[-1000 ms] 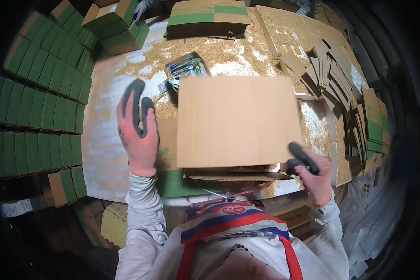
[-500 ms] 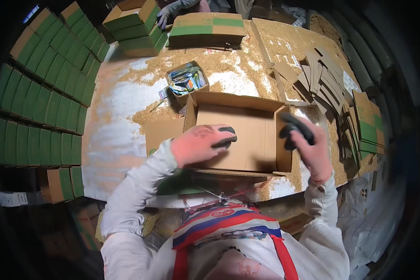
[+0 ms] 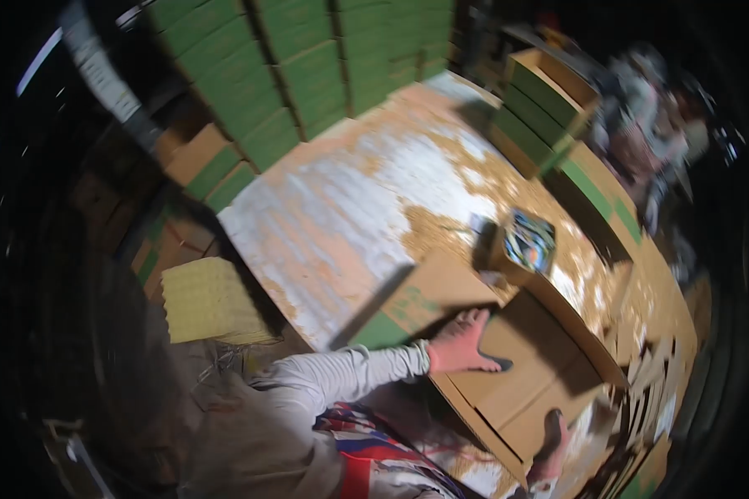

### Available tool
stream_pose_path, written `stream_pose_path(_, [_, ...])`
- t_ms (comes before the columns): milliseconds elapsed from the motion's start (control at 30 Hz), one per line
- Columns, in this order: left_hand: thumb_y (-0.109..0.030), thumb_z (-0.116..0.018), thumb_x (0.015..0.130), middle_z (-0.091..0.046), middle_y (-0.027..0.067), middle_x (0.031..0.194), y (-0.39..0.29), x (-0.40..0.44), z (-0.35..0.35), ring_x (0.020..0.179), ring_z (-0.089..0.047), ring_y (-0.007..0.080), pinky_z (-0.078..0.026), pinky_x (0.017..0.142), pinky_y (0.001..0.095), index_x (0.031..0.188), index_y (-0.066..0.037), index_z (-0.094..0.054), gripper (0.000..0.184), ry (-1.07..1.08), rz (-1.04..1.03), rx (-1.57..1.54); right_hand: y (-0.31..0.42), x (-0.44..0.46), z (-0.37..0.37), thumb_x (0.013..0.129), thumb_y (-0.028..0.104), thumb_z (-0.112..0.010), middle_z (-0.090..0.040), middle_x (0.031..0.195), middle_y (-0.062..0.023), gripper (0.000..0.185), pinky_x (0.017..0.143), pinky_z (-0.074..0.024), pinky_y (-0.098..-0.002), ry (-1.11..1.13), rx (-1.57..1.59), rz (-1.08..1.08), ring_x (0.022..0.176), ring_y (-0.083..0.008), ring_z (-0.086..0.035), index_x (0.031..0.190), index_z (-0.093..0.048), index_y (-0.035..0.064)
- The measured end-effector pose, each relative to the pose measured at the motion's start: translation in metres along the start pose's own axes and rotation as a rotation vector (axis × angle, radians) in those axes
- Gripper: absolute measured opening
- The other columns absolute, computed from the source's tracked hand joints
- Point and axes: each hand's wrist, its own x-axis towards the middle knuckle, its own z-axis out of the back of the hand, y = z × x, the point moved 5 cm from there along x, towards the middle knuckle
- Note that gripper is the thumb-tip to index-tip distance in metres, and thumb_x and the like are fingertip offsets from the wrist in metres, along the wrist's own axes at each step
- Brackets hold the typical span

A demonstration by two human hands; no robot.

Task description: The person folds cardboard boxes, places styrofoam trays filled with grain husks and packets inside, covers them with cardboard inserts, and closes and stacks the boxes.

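Note:
An open cardboard box (image 3: 526, 353) lies at the table's near edge, its inside bare brown. My left hand (image 3: 466, 341), in a pink glove with dark fingertips, grips its left side, thumb inside the wall and fingers on the outer side. At the box's right side is my right hand (image 3: 552, 453); the dark thumb points up along the wall, and the other fingers are mostly hidden. Beneath and left of the box lies a flat brown and green carton piece (image 3: 429, 295). Beyond the far wall stands a small box of colourful packets (image 3: 528, 241).
Stacked green cartons (image 3: 308, 75) line the table's far left side. Open green boxes (image 3: 545, 108) stand at the back, near a blurred co-worker (image 3: 641, 133). Sawdust-like crumbs cover parts of the table (image 3: 324, 224). Cardboard pieces (image 3: 649, 391) lie right; yellow trays (image 3: 212, 299) sit left below.
The view has swung left and tilted. My left hand has gone from over the box's inside to its left wall; my right hand is lower along the right side.

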Motion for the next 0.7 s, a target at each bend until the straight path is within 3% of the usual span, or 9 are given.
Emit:
stream_pose_path(67, [-0.048, -0.071, 0.071, -0.045, 0.0272, 0.124, 0.017, -0.018, 0.059, 0.118, -0.044, 0.0363, -0.034, 0.101, 0.0381, 0.13, 0.008, -0.032, 0.09, -0.043, -0.081, -0.128, 0.017, 0.001, -0.065, 0.086, 0.026, -0.059, -0.057, 0.112, -0.0098, 0.048, 0.09, -0.0416, -0.0309, 0.076, 0.127, 0.059, 0.102, -0.0183, -0.053, 0.123, -0.049, -0.0027])
stream_pose_path(133, [-0.034, -0.067, 0.08, -0.048, 0.0221, 0.124, 0.066, -0.035, 0.148, 0.118, -0.047, 0.0293, -0.036, 0.1, 0.0351, 0.13, 0.004, -0.038, 0.068, 0.003, -0.049, -0.474, 0.03, -0.002, -0.148, 0.087, 0.025, -0.058, -0.056, 0.114, -0.0107, 0.047, 0.09, -0.042, -0.0314, 0.19, 0.222, 0.091, 0.103, -0.019, -0.053, 0.124, -0.048, -0.0025])
stream_pose_path(167, [-0.023, -0.063, 0.084, -0.051, 0.0173, 0.123, 0.101, -0.041, 0.186, 0.116, -0.049, 0.0238, -0.038, 0.098, 0.0325, 0.128, -0.001, -0.044, 0.052, -0.098, -0.145, -0.81, 0.034, -0.007, -0.191, 0.087, 0.025, -0.057, -0.055, 0.114, -0.0112, 0.047, 0.09, -0.0423, -0.0317, 0.253, 0.263, 0.097, 0.103, -0.0194, -0.053, 0.125, -0.047, -0.0023])
stream_pose_path(300, [-0.032, -0.068, 0.076, -0.051, 0.0163, 0.114, 0.24, -0.094, 0.444, 0.108, -0.049, 0.0331, -0.038, 0.095, 0.0382, 0.115, -0.004, -0.053, 0.051, -0.92, -0.029, 0.277, 0.041, -0.036, -0.375, 0.089, 0.022, -0.055, -0.054, 0.118, -0.013, 0.045, 0.09, -0.0432, -0.0328, 0.498, 0.457, 0.087, 0.105, -0.0208, -0.053, 0.127, -0.046, -0.0018])
stream_pose_path(433, [-0.04, -0.063, 0.075, -0.043, 0.0131, 0.131, 0.394, -0.153, 0.647, 0.124, -0.035, 0.0334, -0.031, 0.099, 0.0495, 0.126, -0.008, -0.046, 0.062, -1.032, 0.417, 0.959, 0.048, -0.074, -0.556, 0.091, 0.02, -0.052, -0.053, 0.121, -0.0148, 0.044, 0.09, -0.0442, -0.0339, 0.763, 0.629, 0.034, 0.107, -0.0222, -0.053, 0.128, -0.044, -0.0012])
stream_pose_path(533, [-0.045, -0.062, 0.073, -0.036, 0.0142, 0.138, 0.509, -0.192, 0.702, 0.13, -0.027, 0.0334, -0.026, 0.102, 0.0535, 0.13, -0.009, -0.041, 0.07, -0.808, 0.601, 0.964, 0.054, -0.106, -0.684, 0.092, 0.018, -0.05, -0.051, 0.123, -0.0162, 0.043, 0.091, -0.0449, -0.0348, 0.964, 0.703, 0.025, 0.108, -0.0232, -0.053, 0.13, -0.043, -0.0008])
stream_pose_path(600, [-0.035, -0.056, 0.081, -0.039, 0.0148, 0.136, 0.543, -0.209, 0.694, 0.128, -0.033, 0.031, -0.025, 0.103, 0.0545, 0.129, -0.009, -0.042, 0.057, -0.433, 0.682, 1.038, 0.062, -0.124, -0.769, 0.093, 0.016, -0.049, -0.051, 0.125, -0.0171, 0.042, 0.091, -0.0454, -0.0353, 1.033, 0.693, 0.088, 0.109, -0.0239, -0.053, 0.131, -0.042, -0.0005])
stream_pose_path(700, [-0.017, -0.042, 0.089, -0.05, 0.0148, 0.126, 0.664, -0.253, 0.659, 0.118, -0.044, 0.0284, -0.031, 0.103, 0.0437, 0.124, -0.01, -0.05, 0.036, -0.624, 0.341, 0.027, 0.072, -0.149, -0.895, 0.092, 0.03, -0.05, -0.048, 0.128, -0.0177, 0.052, 0.095, -0.0416, -0.0337, 0.925, 0.5, 0.313, 0.111, -0.023, -0.052, 0.129, -0.04, -0.0043])
